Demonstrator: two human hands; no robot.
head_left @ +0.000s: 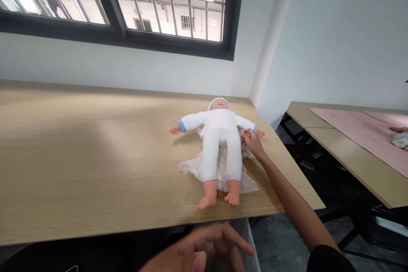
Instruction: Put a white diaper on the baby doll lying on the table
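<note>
A baby doll (221,121) in a white suit with blue cuffs and a white cap lies on its back, arms spread, its bare feet toward the table's front edge. Beneath its legs and hips is a crumpled pale cloth (193,165). Beside the doll's hip, under its outstretched arm, my right hand (251,141) is closed with its fingertips pinched together; what they hold is too small to make out. In front of the table edge, low in view, my left hand (210,248) is held with its fingers apart and nothing in them.
The wooden table (79,157) stands against the wall under a barred window (172,4). To the right, past a gap, a second table (357,165) bears a pink cloth (363,131) and part of another doll (400,138). Dark table legs and grey floor show below.
</note>
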